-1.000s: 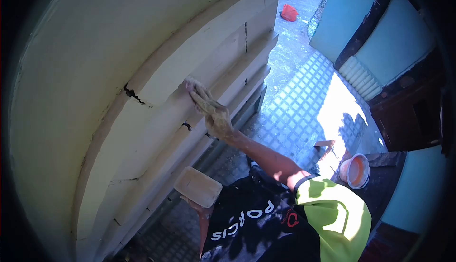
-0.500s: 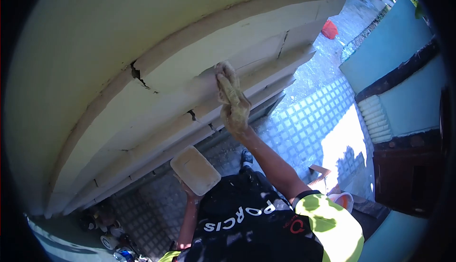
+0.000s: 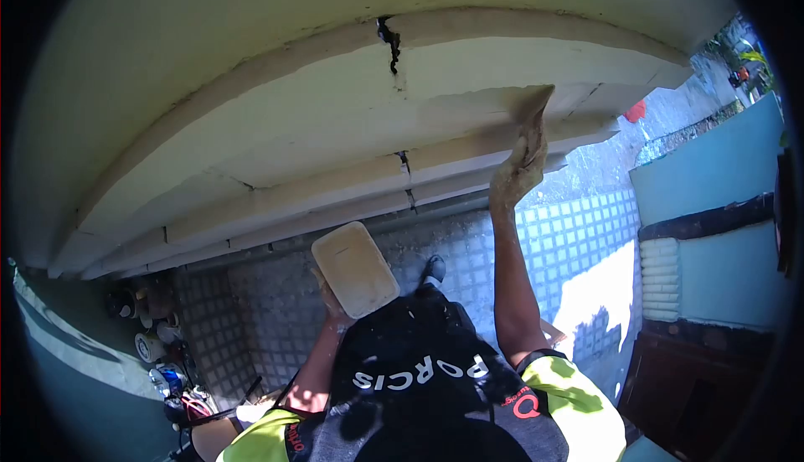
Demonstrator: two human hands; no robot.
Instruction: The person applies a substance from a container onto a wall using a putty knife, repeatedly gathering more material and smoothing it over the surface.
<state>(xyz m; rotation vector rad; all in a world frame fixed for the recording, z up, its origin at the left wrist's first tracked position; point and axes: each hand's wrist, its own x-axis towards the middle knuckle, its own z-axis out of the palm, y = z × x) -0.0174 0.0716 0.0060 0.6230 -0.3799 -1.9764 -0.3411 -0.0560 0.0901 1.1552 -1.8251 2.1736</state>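
My left hand (image 3: 327, 296) holds a shallow rectangular plastic tub (image 3: 357, 271) from its side, in front of my body. A pale, dusty residue coats the tub's inside. My right hand (image 3: 521, 167), covered in whitish-tan plaster, reaches up to the stepped cornice moulding (image 3: 335, 148). Its fingers are pressed together against the moulding's face; what they grip, if anything, is too thin and blurred to name. A jagged dark crack (image 3: 389, 43) runs through the upper edge of the moulding, left of that hand.
Tiled paving (image 3: 578, 219) lies far below, with my shoe (image 3: 435, 269) showing. A light blue wall (image 3: 712, 165) stands on the right. Several buckets and tools clutter the lower left, near a white bucket (image 3: 149, 346). A red object (image 3: 635, 111) lies at the far right.
My view has turned, so the moulding now runs more level and its cracks appear farther right. My right hand has shifted right along the moulding. The tub stays in my left hand.
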